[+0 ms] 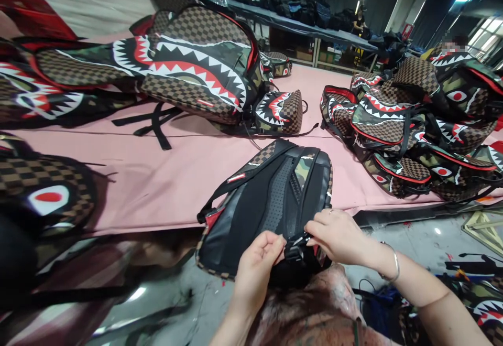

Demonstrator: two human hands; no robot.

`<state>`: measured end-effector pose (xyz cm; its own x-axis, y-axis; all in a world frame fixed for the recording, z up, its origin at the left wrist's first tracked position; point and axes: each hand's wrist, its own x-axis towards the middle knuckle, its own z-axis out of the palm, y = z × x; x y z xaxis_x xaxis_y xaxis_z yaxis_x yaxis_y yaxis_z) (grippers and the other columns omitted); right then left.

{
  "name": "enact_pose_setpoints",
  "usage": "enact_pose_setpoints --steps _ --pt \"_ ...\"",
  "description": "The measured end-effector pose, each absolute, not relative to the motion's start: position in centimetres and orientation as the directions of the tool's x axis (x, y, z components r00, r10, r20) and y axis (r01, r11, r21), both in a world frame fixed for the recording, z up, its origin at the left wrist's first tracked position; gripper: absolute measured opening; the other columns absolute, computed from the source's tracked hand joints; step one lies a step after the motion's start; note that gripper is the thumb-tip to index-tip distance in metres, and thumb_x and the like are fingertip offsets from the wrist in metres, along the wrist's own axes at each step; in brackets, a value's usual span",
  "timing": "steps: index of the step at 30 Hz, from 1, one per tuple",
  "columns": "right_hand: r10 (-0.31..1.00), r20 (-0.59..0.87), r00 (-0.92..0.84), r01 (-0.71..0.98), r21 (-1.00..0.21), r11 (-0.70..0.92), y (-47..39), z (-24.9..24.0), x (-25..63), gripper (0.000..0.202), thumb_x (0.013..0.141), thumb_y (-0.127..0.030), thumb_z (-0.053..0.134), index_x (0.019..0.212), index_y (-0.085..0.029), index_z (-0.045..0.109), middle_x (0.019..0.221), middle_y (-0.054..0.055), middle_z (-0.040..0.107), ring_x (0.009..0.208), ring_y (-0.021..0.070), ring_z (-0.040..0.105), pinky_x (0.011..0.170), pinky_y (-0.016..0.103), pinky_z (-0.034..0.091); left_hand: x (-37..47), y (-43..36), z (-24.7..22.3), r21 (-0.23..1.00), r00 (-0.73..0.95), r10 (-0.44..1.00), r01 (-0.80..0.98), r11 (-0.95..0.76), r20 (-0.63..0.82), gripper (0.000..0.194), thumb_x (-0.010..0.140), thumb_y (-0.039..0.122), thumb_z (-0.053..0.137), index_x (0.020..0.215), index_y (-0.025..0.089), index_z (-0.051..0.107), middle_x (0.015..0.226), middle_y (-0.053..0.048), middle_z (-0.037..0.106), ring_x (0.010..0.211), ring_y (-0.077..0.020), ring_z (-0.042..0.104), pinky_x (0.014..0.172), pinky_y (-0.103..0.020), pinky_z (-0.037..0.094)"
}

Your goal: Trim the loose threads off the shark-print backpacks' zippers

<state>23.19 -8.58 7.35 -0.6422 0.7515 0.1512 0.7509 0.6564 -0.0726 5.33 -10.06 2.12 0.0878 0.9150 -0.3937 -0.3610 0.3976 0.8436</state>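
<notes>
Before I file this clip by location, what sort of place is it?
Probably a bag workshop or factory: many similarly patterned backpacks lie heaped on a long pink table, and another long table behind carries dark bundles.

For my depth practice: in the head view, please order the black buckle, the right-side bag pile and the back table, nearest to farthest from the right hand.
1. Black buckle: beside the right hand.
2. Bag pile: right, on the pink table.
3. Back table: across the room.
</notes>
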Motion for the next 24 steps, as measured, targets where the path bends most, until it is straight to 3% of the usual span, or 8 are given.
enact_pose_setpoints --steps 5,7,11,14,17,19,22,24 --pt "0.704 0.185 -0.686 0.703 -0.079 0.707 -8.1 7.8 23.2 0.01 0.085 -0.021 0.051 0.076 -0.019 0.056 0.066 0.002 0.053 0.064 0.0162 0.047 0.058 0.027 0.032 5.3 -9.8 2.5 0.837 0.068 0.917 -0.387 0.388 -0.393 0.041 0.055 0.044 0.077 0.056 0.015 0.049 0.052 0.005 0.045 0.05 -0.0053 0.036 0.047 -0.015 0.031" --pt "0.741 0.253 -0.622 0.705 -0.231 0.671 -8.2 7.1 23.8 0.012 0.087 -0.023 0.048 0.079 -0.019 0.057 0.069 0.003 0.056 0.066 0.0158 0.05 0.061 0.026 0.035 5.2 -9.6 2.6 0.768 0.094 0.9 -0.49 0.413 -0.425 0.042 0.055 0.045 0.077 0.055 0.015 0.047 0.057 0.002 0.051 0.056 -0.0079 0.045 0.053 -0.017 0.039" --pt "0.922 0.232 -0.31 0.557 -0.742 0.374 -9.6 3.8 24.1 0.016 0.087 -0.03 0.05 0.098 -0.019 0.054 0.077 0.0 0.06 0.068 0.0125 0.055 0.062 0.023 0.041 5.0 -9.0 2.4 0.674 0.141 0.887 -0.6 0.43 -0.44 0.039 0.061 0.049 0.07 0.06 0.015 0.05 0.056 0.003 0.048 0.053 -0.0079 0.045 0.054 -0.02 0.042" --pt "0.973 0.118 -0.197 0.435 -0.879 0.195 -11.1 0.4 22.8 0.044 0.074 -0.038 0.066 0.112 -0.021 0.051 0.075 -0.003 0.06 0.062 0.0117 0.056 0.056 0.021 0.042 5.0 -8.2 2.1 0.764 0.125 0.896 -0.48 0.431 -0.426 0.036 0.063 0.048 0.07 0.073 0.017 0.055 0.059 0.005 0.048 0.054 -0.0075 0.045 0.053 -0.018 0.04" --pt "0.966 0.19 -0.174 0.55 -0.795 0.256 -12.4 -2.4 21.3 0.017 0.074 -0.032 0.066 0.085 -0.02 0.06 0.071 -0.002 0.061 0.065 0.0123 0.056 0.061 0.022 0.04 4.8 -6.9 2.3 0.92 0.137 0.928 -0.146 0.365 -0.346 0.036 0.064 0.051 0.065 0.07 0.018 0.052 0.058 0.006 0.047 0.054 -0.0089 0.044 0.053 -0.02 0.038" --pt "0.95 0.24 -0.197 0.686 -0.659 0.309 -12.9 -3.5 20.7 0.013 0.075 -0.024 0.06 0.065 -0.019 0.054 0.063 -0.002 0.058 0.061 0.012 0.053 0.059 0.023 0.035 4.5 -6.1 2.8 0.955 0.144 0.957 0.201 0.22 -0.251 0.035 0.067 0.053 0.061 0.065 0.019 0.05 0.054 0.006 0.045 0.051 -0.0096 0.041 0.051 -0.021 0.034" --pt "0.924 0.251 -0.289 0.825 -0.425 0.373 -13.1 -4.0 20.7 0.017 0.071 -0.019 0.058 0.059 -0.019 0.046 0.06 -0.002 0.053 0.059 0.013 0.049 0.056 0.026 0.029 4.3 -5.3 3.4 0.805 0.196 0.96 0.591 0.046 -0.198 0.037 0.069 0.055 0.056 0.058 0.021 0.048 0.052 0.005 0.048 0.05 -0.0118 0.042 0.05 -0.023 0.029" --pt "0.904 0.239 -0.353 0.852 -0.318 0.417 -13.1 -3.8 20.8 0.015 0.071 -0.016 0.057 0.061 -0.019 0.047 0.062 -0.001 0.053 0.061 0.0141 0.048 0.057 0.027 0.028 4.5 -5.2 3.2 0.754 0.234 0.946 0.656 0.017 -0.225 0.036 0.067 0.053 0.058 0.056 0.021 0.046 0.048 0.005 0.047 0.048 -0.0129 0.043 0.048 -0.024 0.028"
